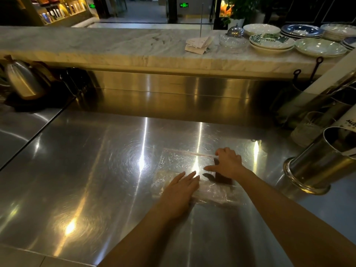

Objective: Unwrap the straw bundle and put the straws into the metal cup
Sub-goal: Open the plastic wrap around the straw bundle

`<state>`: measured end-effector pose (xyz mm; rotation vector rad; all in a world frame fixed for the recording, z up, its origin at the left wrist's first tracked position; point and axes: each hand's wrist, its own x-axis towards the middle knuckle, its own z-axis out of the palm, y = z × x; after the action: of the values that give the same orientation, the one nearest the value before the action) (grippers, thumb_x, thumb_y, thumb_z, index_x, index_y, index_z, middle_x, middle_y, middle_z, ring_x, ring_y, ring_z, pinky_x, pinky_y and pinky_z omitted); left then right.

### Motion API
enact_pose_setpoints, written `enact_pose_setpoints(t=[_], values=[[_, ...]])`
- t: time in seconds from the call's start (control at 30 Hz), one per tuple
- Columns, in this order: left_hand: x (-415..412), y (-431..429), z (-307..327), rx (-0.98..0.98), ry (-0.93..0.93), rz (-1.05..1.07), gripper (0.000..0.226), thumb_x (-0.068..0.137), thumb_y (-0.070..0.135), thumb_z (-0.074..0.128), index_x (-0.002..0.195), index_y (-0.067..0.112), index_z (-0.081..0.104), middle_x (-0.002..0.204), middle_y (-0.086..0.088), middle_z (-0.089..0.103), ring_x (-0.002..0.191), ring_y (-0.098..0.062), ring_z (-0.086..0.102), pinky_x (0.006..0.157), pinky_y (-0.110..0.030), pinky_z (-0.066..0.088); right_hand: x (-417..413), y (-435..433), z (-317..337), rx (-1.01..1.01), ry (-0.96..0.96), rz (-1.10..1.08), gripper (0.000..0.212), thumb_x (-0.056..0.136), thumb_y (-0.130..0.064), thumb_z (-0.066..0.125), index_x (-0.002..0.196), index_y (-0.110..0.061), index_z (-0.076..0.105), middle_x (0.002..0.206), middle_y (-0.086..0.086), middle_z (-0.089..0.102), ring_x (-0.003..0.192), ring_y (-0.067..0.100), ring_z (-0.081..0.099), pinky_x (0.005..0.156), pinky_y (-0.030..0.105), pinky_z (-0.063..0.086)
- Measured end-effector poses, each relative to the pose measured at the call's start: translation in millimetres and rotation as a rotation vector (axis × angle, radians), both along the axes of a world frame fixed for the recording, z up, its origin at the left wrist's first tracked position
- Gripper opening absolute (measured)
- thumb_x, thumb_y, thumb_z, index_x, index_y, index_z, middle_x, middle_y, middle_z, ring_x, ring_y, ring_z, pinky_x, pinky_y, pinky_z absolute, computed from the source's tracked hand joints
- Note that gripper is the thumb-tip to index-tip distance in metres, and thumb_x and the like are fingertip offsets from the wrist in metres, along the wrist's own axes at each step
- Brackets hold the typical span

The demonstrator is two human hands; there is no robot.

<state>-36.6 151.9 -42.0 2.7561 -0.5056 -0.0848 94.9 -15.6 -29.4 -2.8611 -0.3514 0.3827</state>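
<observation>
Under your two flat hands, toward the counter's right edge, lies the clear wrap.

Your left hand (pixel 181 186) is spread open, palm down, pinning the near part of the clear plastic wrap (pixel 179 162); your right hand (pixel 228 163) also rests open on it, fingers splayed, gripping nothing, beside one thin straw (pixel 198 154) along the wrap's far edge. Whether more straws lie under your palms cannot be told. The risk, as I judge it: film and straw are nearly invisible on the glaring steel counter (pixel 96 170), so a careless lift could drag the wrap and roll the straw away toward the back. The metal cup (pixel 316 166) stands well apart at the right edge; a reach across could knock its rim.
</observation>
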Motion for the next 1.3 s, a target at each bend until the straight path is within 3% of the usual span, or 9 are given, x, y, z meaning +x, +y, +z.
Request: enact_pose_setpoints(t=[0.1, 0.3, 0.37, 0.47, 0.6, 0.7, 0.9, 1.1, 1.3], values=[[-8, -3, 5, -0.026, 0.016, 0.029, 0.073, 0.078, -0.001, 0.052, 0.143, 0.013, 0.021, 0.154, -0.009, 0.020, 0.142, -0.024, 0.014, 0.104, -0.021, -0.012, -9, -3, -10, -0.096, 0.018, 0.057, 0.081, 0.059, -0.073, 0.061, 0.117, -0.019, 0.043, 0.131, 0.010, 0.043, 0.117, 0.030, 0.038, 0.099, 0.046, 0.030], [-11, -17, 11, 0.007, -0.048, 0.058, 0.062, 0.075, 0.002, 0.056, 0.134, 0.007, 0.036, 0.146, -0.016, 0.036, 0.138, -0.026, 0.027, 0.109, -0.026, -0.005, -19, -2, -5, -0.101, 0.044, 0.202, 0.041, 0.076, -0.055, 0.059, 0.093, -0.018, 0.061, 0.113, 0.008, 0.054, 0.109, 0.027, 0.044, 0.095, 0.045, 0.029], [-9, -18, 10, 0.040, -0.028, 0.043, 0.044, 0.070, 0.009, 0.058, 0.113, 0.010, 0.046, 0.127, -0.013, 0.052, 0.121, -0.026, 0.041, 0.118, -0.037, 0.012, -25, 0, 0, -0.053, 0.027, 0.201, 0.032, 0.081, -0.048, 0.057, 0.089, -0.017, 0.057, 0.102, 0.005, 0.058, 0.102, 0.024, 0.050, 0.095, 0.042, 0.028], [-7, -16, 8, 0.041, -0.008, 0.030, 0.037, 0.069, 0.029, 0.058, 0.099, 0.016, 0.040, 0.101, -0.004, 0.049, 0.089, -0.017, 0.037, 0.098, -0.040, 0.039, -31, -2, 12, 0.062, 0.023, 0.175, 0.024, 0.088, -0.041, 0.051, 0.082, -0.018, 0.047, 0.081, 0.004, 0.059, 0.084, 0.019, 0.051, 0.096, 0.038, 0.026], [-7, -18, 4, 0.143, -0.042, -0.023, 0.074, 0.071, 0.052, 0.054, 0.133, 0.023, 0.027, 0.112, -0.006, 0.048, 0.102, -0.023, 0.040, 0.099, -0.039, 0.033, -31, -5, 31, 0.143, -0.016, 0.134, 0.022, 0.089, -0.037, 0.051, 0.081, -0.018, 0.042, 0.072, 0.002, 0.056, 0.074, 0.017, 0.046, 0.095, 0.037, 0.028], [-6, -22, 9, 0.136, -0.178, -0.063, 0.052, 0.069, 0.048, 0.057, 0.113, 0.022, 0.052, 0.116, -0.008, 0.053, 0.109, -0.028, 0.045, 0.101, -0.044, 0.039, -25, -14, 44, 0.229, -0.062, 0.063, 0.025, 0.088, -0.035, 0.054, 0.074, -0.018, 0.041, 0.060, -0.004, 0.045, 0.064, 0.015, 0.044, 0.084, 0.036, 0.034], [5, -19, 12, 0.173, -0.081, -0.159, 0.069, 0.074, 0.059, 0.046, 0.129, 0.019, 0.037, 0.154, -0.005, 0.020, 0.144, -0.022, 0.004, 0.111, -0.036, -0.010, -10, -26, 66, 0.340, -0.163, -0.036, 0.030, 0.085, -0.035, 0.058, 0.066, -0.019, 0.042, 0.058, -0.004, 0.042, 0.061, 0.017, 0.044, 0.064, 0.033, 0.038], [1, -13, 23, 0.032, -0.010, -0.140, 0.071, 0.075, 0.061, 0.039, 0.136, 0.026, 0.026, 0.131, -0.002, 0.047, 0.121, -0.020, 0.037, 0.111, -0.034, 0.014, 0, -34, 87, 0.323, -0.281, -0.075, 0.027, 0.083, -0.036, 0.059, 0.069, -0.019, 0.044, 0.059, -0.003, 0.045, 0.060, 0.017, 0.046, 0.060, 0.032, 0.039], [3, -1, 24, 0.088, -0.072, -0.192, 0.056, 0.078, 0.063, 0.036, 0.118, 0.027, 0.052, 0.144, -0.001, 0.035, 0.136, -0.020, 0.018, 0.112, -0.038, 0.011, 3, -37, 106, 0.400, -0.381, -0.132, 0.026, 0.082, -0.030, 0.062, 0.067, -0.015, 0.047, 0.060, 0.004, 0.050, 0.057, 0.016, 0.045, 0.059, 0.032, 0.041]])
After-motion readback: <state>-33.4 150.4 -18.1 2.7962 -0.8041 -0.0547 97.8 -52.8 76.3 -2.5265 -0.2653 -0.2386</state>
